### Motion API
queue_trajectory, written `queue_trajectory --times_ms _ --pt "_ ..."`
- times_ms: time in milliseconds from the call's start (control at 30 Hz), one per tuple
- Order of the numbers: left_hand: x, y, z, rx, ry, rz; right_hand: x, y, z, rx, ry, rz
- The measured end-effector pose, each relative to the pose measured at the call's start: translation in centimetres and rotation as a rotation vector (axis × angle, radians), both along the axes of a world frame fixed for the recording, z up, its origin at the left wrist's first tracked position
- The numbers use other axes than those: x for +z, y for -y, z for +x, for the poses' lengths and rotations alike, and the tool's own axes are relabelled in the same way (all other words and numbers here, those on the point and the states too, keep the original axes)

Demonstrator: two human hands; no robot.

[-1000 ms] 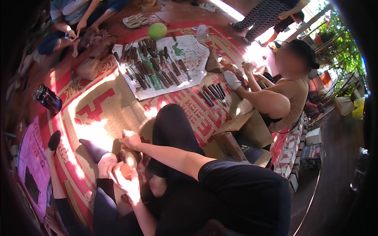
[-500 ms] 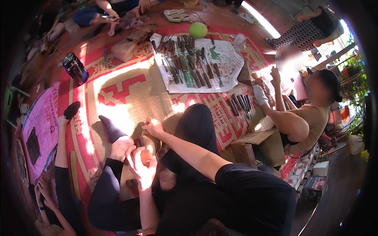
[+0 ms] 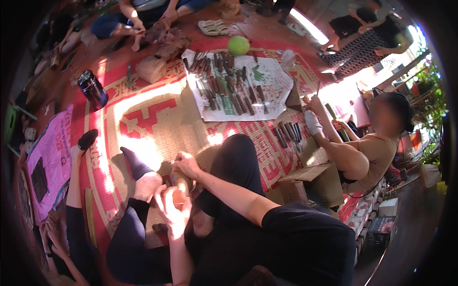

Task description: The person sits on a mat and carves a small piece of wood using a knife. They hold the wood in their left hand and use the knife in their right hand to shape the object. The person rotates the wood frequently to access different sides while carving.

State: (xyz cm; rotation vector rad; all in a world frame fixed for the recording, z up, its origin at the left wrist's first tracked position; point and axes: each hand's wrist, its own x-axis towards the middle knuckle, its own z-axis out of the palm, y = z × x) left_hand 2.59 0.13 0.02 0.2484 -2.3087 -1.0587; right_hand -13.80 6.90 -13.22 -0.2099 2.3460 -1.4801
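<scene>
Between my feet is a tan, rounded piece (image 3: 180, 194) that looks like carved wood, though its kind is unclear. My left hand (image 3: 172, 209) curls its fingers round the near end. At the far end, my right hand (image 3: 186, 165) is closed, with its fingers bent against the piece; whether it grips a small tool cannot be made out. My bare heel and dark-sleeved foot (image 3: 145, 183) lie just left of the piece. Beyond my knees, several wooden-handled carving tools (image 3: 234, 88) are spread in rows on a white printed cloth (image 3: 278, 90).
A red and tan woven mat (image 3: 167, 119) covers the floor. More tools (image 3: 288, 135) and an open cardboard box (image 3: 305, 183) are to the right, near a seated person (image 3: 381, 143). A dark flask (image 3: 93, 90) stands left; a green round fruit (image 3: 238, 45) sits beyond the cloth.
My right hand has shifted slightly along the far end of the piece; my left hand keeps its hold. At the right, the seated person's arms have moved, and a long green stick now shows.
</scene>
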Motion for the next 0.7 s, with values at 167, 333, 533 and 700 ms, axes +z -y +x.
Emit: queue_trajectory --times_ms 167,333,533,700 --pt "-0.1 0.8 -0.5 -0.015 -0.015 0.065 0.8 -0.2 0.4 0.141 0.048 -0.039" --pt "0.3 -0.4 -0.2 -0.086 0.005 -0.03 0.3 0.2 -1.2 0.055 0.161 0.067" --pt "-0.5 1.2 -0.6 -0.016 -0.038 0.051 -0.4 -0.5 0.5 0.162 0.043 -0.167" --pt "0.0 1.0 0.0 -0.045 0.029 0.027 1.4 0.6 0.0 0.1 0.071 0.081"
